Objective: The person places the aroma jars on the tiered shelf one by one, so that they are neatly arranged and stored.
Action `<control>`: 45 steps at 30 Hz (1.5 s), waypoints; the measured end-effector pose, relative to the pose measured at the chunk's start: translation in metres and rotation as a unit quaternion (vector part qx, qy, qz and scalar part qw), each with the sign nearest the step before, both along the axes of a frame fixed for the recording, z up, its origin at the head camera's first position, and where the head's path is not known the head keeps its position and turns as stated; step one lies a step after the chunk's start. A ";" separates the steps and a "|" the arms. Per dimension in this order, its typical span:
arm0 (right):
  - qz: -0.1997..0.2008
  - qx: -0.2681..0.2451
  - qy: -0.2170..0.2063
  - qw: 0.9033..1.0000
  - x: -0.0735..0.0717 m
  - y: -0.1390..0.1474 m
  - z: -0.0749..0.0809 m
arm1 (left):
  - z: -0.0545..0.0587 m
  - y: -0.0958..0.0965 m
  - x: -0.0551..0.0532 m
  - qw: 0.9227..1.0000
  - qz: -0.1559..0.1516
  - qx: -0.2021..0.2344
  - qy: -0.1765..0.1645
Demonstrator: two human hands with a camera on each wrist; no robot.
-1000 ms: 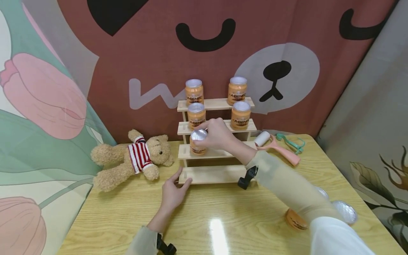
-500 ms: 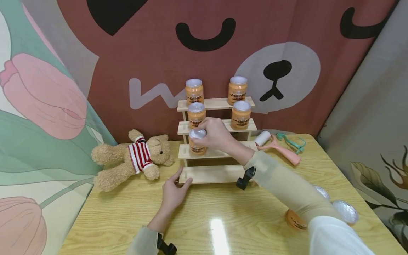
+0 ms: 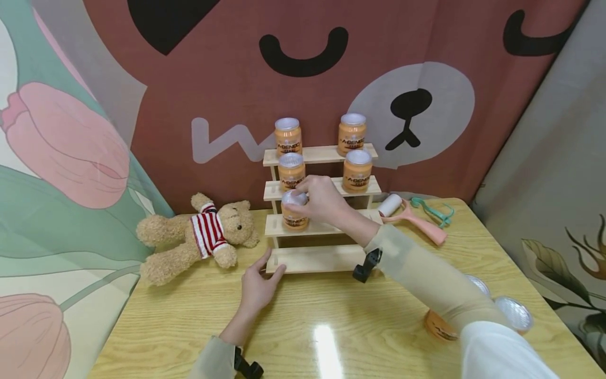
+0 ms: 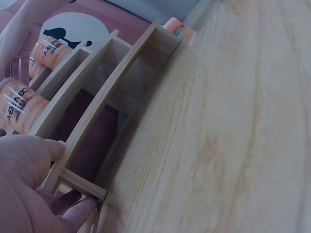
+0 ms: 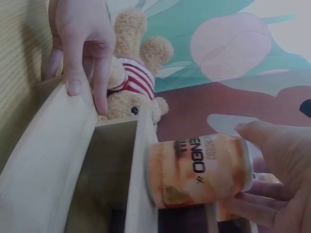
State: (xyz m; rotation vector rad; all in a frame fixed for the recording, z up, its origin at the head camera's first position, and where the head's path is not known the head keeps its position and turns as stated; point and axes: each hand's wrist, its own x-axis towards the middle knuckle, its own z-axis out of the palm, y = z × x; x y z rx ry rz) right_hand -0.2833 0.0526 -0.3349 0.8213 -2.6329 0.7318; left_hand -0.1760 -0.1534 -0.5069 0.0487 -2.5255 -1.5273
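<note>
My right hand (image 3: 322, 200) grips an orange jar (image 3: 294, 217) with a silvery lid, thumb and fingers around its upper part. The jar stands at the left end of the second-lowest step of a wooden tiered shelf (image 3: 322, 259). In the right wrist view the jar (image 5: 199, 170) shows its printed label, its base at the step board. At the lowest step's left front corner, my left hand (image 3: 257, 287) holds the board, thumb on top. The left wrist view shows the left hand (image 4: 29, 184) with fingers around the board's end.
Similar jars stand on the upper two steps, such as one jar (image 3: 357, 171) at right. More jars (image 3: 513, 315) sit at the table's right, partly behind my sleeve. A teddy bear (image 3: 208, 231) lies left; a pink-handled roller (image 3: 421, 226) and a green peeler-like tool (image 3: 433, 212) lie right.
The jar has shifted slightly on its step, first left and then a little back right, with my right hand still gripping it. My left hand keeps its place on the shelf.
</note>
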 end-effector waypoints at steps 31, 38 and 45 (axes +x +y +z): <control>-0.080 0.025 0.120 0.989 0.061 0.201 0.045 | 0.000 0.002 0.000 1.000 0.006 0.001 -0.002; -0.097 0.023 0.102 0.990 0.078 0.226 0.032 | -0.001 0.001 0.000 1.000 0.006 -0.002 0.004; -0.108 0.031 0.088 0.990 0.096 0.244 0.015 | -0.003 0.001 0.000 1.000 0.009 0.001 0.008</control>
